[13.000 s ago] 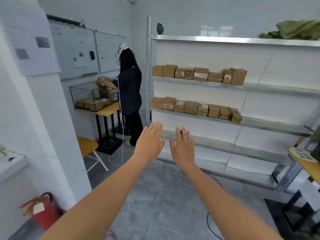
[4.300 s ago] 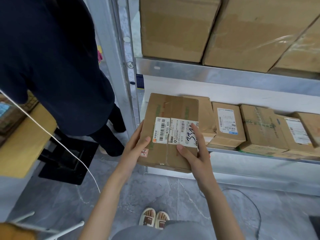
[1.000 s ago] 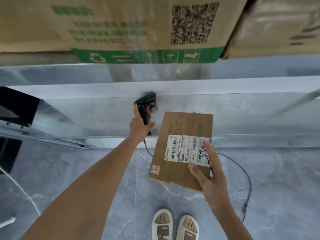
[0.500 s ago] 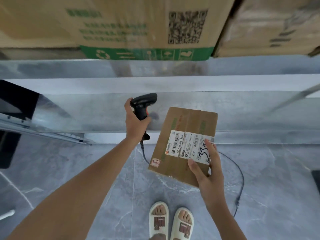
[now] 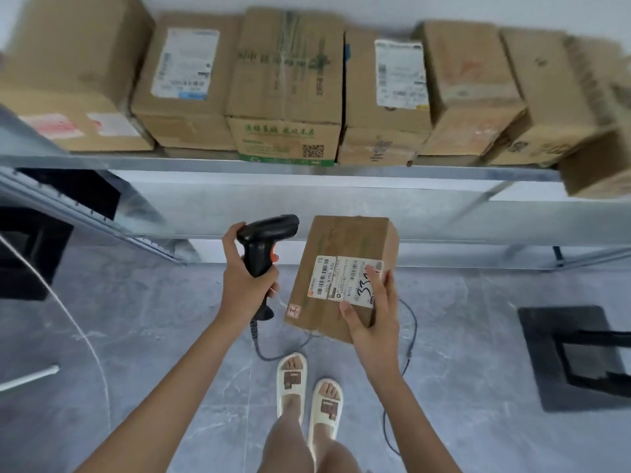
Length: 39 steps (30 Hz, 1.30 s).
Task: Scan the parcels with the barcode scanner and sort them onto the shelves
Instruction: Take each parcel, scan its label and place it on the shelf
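- Sandalled feet (image 5: 309, 387) stand on the grey floor (image 5: 136, 336).
- Right hand (image 5: 374, 315) grips the parcel's (image 5: 338, 268) near corner, label up.
- Left hand (image 5: 244, 278) is wrapped round the black barcode scanner (image 5: 264, 247), just beside the parcel.
- Beyond, boxes (image 5: 286, 87) line the shelf's (image 5: 205, 163) front edge.

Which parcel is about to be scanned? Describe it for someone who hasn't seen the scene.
Below the metal shelf lined with boxes, two hands reach out over the grey floor. The right hand grips a brown parcel beside the scanner. It alone is off the shelf, its white label marked in black pen.
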Tool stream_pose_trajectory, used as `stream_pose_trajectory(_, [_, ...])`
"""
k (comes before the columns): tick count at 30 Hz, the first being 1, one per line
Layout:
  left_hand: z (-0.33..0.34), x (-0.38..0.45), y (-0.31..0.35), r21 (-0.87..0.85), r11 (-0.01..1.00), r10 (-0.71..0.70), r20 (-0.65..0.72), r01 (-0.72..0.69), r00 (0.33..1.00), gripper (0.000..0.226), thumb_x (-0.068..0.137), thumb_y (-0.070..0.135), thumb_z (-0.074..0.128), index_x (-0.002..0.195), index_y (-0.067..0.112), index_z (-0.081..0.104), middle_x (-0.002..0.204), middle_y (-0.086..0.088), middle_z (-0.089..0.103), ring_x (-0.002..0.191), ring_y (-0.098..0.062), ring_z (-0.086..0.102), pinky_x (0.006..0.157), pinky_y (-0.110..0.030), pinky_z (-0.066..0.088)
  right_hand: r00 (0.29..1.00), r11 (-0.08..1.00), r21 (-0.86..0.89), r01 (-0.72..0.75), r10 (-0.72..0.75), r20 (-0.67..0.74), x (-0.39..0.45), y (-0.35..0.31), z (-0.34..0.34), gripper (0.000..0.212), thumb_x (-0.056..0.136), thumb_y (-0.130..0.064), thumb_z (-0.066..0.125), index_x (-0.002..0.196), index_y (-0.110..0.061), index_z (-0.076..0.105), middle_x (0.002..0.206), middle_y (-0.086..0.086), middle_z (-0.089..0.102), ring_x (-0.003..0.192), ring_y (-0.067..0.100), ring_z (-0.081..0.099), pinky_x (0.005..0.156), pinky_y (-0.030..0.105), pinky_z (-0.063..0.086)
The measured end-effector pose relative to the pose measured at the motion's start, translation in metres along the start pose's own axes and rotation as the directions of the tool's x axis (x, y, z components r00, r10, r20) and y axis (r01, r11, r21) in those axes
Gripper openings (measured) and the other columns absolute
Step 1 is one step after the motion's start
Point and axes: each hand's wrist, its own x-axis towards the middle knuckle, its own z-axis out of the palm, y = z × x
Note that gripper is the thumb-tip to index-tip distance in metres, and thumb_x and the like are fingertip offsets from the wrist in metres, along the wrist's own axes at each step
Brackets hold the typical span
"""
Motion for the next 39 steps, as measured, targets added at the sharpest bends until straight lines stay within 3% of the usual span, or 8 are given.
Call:
stream_pose_trajectory(4, [-0.004,-0.071,0.046,0.012,0.998,0.058,-0.001,-0.058,0.998,0.093,0.090,-0.015,0.063,0.125,0.066,0.032,0.086,-0.001,0.070,0.048,-0.020,0.060,0.049,-0.028,0.053,1.000,1.000,0.002,-0.006,0.006,-0.011,-0.036,-0.044,-0.031,0.071,0.091,-0.013,0.071,0.136,-0.055,0.036,0.167,-0.006,0.010,0.150,0.013,0.022,0.117,0.050,0.033])
stream_pose_trajectory(12, [-0.022,-0.138,0.127,0.005,0.985,0.175,-0.039,-0.175,0.984,0.088,0.094,-0.003,0.069,0.124,0.071,0.032,0.087,-0.002,0.069,0.050,-0.019,0.060,0.048,-0.029,0.053,0.995,0.996,-0.031,0.080,-0.078,0.067,-0.069,-0.111,-0.072,0.067,0.091,-0.014,0.070,0.138,-0.051,0.040,0.166,-0.004,0.013,0.140,0.002,0.027,0.116,0.047,0.036])
stream_pose_trajectory(17, [-0.035,-0.144,0.153,0.078,0.974,0.207,0.061,-0.212,0.976,0.087,0.096,0.002,0.068,0.125,0.075,0.029,0.096,-0.007,0.068,0.050,-0.018,0.058,0.049,-0.031,0.052,0.991,0.989,-0.080,0.129,-0.125,0.052,-0.057,-0.132,-0.082,0.066,0.089,-0.014,0.072,0.146,-0.033,0.045,0.166,0.004,0.015,0.148,0.020,0.026,0.118,0.052,0.029])
stream_pose_trajectory(21, [-0.043,-0.141,0.161,0.112,0.959,0.254,0.063,-0.260,0.965,0.086,0.096,0.003,0.068,0.128,0.072,0.029,0.093,-0.001,0.070,0.048,-0.018,0.058,0.047,-0.031,0.052,0.989,0.985,-0.097,0.146,-0.145,0.015,-0.052,-0.144,-0.083,0.067,0.090,-0.016,0.072,0.147,-0.035,0.044,0.167,0.001,0.013,0.145,0.024,0.029,0.119,0.052,0.027])
stream_pose_trajectory(24, [-0.048,-0.137,0.164,0.175,0.937,0.285,0.113,-0.301,0.952,0.085,0.095,0.005,0.069,0.134,0.067,0.028,0.106,-0.002,0.067,0.052,-0.015,0.062,0.048,-0.026,0.052,0.989,0.984,-0.095,0.150,-0.149,0.010,-0.049,-0.151,-0.087,0.067,0.090,-0.017,0.072,0.147,-0.038,0.043,0.167,0.001,0.013,0.147,0.023,0.026,0.119,0.052,0.026])
stream_pose_trajectory(31, [-0.070,-0.123,0.190,0.353,0.806,0.367,0.332,-0.476,0.869,0.082,0.094,0.017,0.072,0.141,0.066,0.025,0.122,0.029,0.057,0.096,0.002,0.067,0.072,-0.013,0.054,0.962,0.953,-0.206,0.224,-0.182,0.204,-0.036,-0.176,-0.117,0.067,0.088,-0.019,0.074,0.134,-0.054,0.040,0.166,0.000,0.017,0.148,0.020,0.025,0.119,0.047,0.029])
stream_pose_trajectory(35, [-0.078,-0.124,0.198,0.376,0.726,0.427,0.411,-0.576,0.806,0.086,0.094,0.018,0.073,0.141,0.068,0.021,0.124,0.034,0.053,0.105,0.002,0.064,0.081,-0.009,0.051,0.944,0.959,-0.190,0.210,-0.149,0.295,-0.034,-0.190,-0.127,0.066,0.088,-0.019,0.075,0.128,-0.059,0.041,0.165,-0.003,0.020,0.146,0.014,0.028,0.112,0.024,0.026])
stream_pose_trajectory(39, [-0.084,-0.120,0.205,0.369,0.680,0.490,0.415,-0.634,0.767,0.082,0.092,0.015,0.076,0.140,0.061,0.027,0.122,0.024,0.057,0.105,-0.003,0.062,0.089,-0.010,0.045,0.936,0.960,-0.202,0.194,-0.120,0.331,-0.036,-0.199,-0.130,0.065,0.087,-0.019,0.074,0.139,-0.047,0.046,0.164,-0.004,0.023,0.147,0.015,0.029,0.120,0.038,0.028])
